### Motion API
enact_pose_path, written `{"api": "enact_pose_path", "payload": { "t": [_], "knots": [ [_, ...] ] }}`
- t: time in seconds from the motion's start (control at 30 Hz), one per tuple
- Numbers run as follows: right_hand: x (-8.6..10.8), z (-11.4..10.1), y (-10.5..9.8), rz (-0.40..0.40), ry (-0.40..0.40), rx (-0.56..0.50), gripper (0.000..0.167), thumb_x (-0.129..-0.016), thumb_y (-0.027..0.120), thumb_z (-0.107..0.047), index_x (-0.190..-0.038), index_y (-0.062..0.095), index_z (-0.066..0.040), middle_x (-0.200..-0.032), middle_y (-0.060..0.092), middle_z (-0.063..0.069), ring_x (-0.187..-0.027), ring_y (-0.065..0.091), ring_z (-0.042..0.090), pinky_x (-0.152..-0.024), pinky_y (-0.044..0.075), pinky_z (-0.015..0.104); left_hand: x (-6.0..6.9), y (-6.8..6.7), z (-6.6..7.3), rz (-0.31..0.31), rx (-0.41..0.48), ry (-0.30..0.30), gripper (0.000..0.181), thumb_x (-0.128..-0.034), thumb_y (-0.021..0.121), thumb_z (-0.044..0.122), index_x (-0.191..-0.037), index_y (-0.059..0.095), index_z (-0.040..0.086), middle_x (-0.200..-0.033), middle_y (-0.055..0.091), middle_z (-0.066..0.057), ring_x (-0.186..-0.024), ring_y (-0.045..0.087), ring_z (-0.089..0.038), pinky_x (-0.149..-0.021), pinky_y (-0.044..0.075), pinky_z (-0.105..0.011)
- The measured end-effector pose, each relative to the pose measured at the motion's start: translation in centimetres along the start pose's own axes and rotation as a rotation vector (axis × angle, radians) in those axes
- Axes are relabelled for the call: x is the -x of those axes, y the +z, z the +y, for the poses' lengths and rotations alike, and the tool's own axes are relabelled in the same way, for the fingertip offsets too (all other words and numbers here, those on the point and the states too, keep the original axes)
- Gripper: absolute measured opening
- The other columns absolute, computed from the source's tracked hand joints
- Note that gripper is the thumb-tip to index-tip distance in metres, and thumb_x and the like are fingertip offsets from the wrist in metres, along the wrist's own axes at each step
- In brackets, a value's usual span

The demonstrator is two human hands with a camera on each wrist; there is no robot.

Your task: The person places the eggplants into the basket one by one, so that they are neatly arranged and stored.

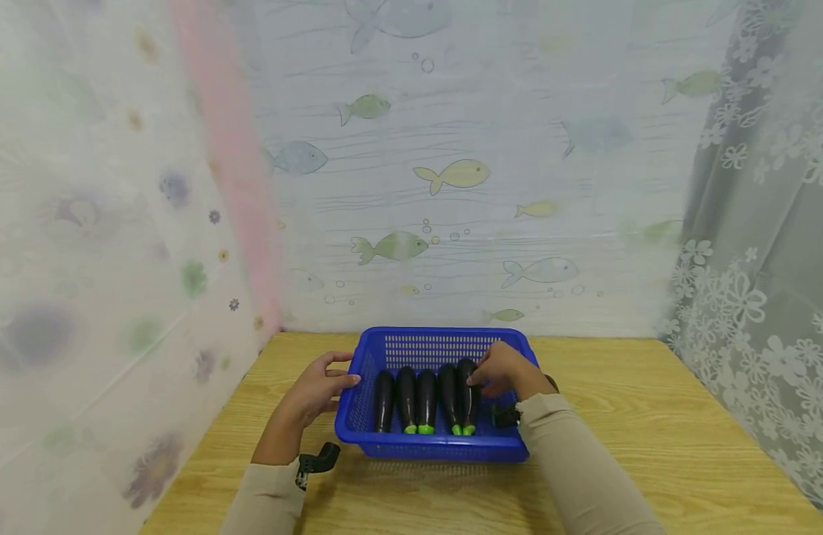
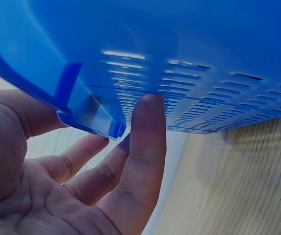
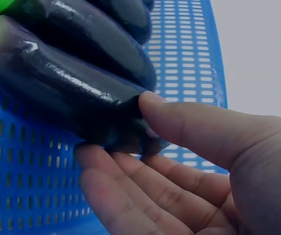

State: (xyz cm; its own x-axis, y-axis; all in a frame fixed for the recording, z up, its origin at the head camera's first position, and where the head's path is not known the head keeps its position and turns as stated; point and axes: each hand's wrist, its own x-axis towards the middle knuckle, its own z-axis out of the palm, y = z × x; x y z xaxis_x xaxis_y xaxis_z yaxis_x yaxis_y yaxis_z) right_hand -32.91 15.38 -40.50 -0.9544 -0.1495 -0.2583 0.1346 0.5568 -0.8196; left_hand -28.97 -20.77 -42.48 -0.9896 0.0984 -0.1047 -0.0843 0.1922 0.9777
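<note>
A blue plastic basket (image 1: 444,440) with slotted walls holds several dark, glossy eggplants (image 1: 427,397) lying side by side, most showing green stem ends toward me. At its left end, my left hand (image 1: 315,388) holds the rim; in the left wrist view the thumb passes behind the rim (image 2: 37,93) and one finger lies against the slotted outer wall. Inside the basket, my right hand (image 1: 505,369) pinches the far end of the rightmost eggplant (image 3: 57,88). Its thumb is on top and its fingertips are at the lower side.
The basket stands on a wood-grain table (image 1: 618,401). Behind the table hangs a fish-patterned curtain (image 1: 465,223), with a flowered sheet (image 1: 103,260) at the left and a grey floral curtain (image 1: 772,260) at the right. Black wrist cameras (image 1: 320,458) sit under the wrists.
</note>
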Motion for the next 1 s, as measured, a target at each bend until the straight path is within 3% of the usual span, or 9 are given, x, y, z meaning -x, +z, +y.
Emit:
{"api": "enact_pose_path", "payload": {
  "t": [0.3, 0.6, 1.0],
  "knots": [
    [-0.75, 0.44, 0.31, -0.004, 0.027, 0.016, 0.026, -0.084, 0.082, -0.001, -0.103, 0.067, 0.01, -0.103, 0.071, 0.023, -0.085, 0.077, 0.037, -0.075, 0.065, 0.044, -0.2, -0.15, -0.12, -0.001, 0.025, -0.015, 0.059, -0.0968, 0.073, 0.013, -0.149, 0.046, 0.012, -0.132, 0.067, -0.023, -0.104, 0.074, -0.033, -0.081, 0.063, -0.054],
    [-0.93, 0.72, 0.63, -0.018, 0.033, 0.064, 0.018, -0.084, 0.082, -0.001, -0.093, 0.068, 0.006, -0.097, 0.072, 0.019, -0.081, 0.076, 0.034, -0.072, 0.065, 0.044, -0.22, -0.13, -0.21, -0.001, 0.021, -0.017, 0.058, -0.0963, 0.073, 0.013, -0.148, 0.047, 0.012, -0.131, 0.067, -0.023, -0.103, 0.074, -0.032, -0.081, 0.064, -0.054],
    [-0.32, 0.62, 0.35, -0.016, 0.045, 0.038, 0.039, -0.089, 0.077, -0.006, -0.119, 0.061, 0.012, -0.103, 0.071, 0.028, -0.083, 0.077, 0.038, -0.069, 0.065, 0.044, -0.31, -0.04, -0.26, 0.003, 0.023, -0.018, 0.058, -0.0959, 0.074, 0.013, -0.148, 0.048, 0.012, -0.131, 0.068, -0.022, -0.102, 0.074, -0.032, -0.081, 0.064, -0.054]
  ]
}}
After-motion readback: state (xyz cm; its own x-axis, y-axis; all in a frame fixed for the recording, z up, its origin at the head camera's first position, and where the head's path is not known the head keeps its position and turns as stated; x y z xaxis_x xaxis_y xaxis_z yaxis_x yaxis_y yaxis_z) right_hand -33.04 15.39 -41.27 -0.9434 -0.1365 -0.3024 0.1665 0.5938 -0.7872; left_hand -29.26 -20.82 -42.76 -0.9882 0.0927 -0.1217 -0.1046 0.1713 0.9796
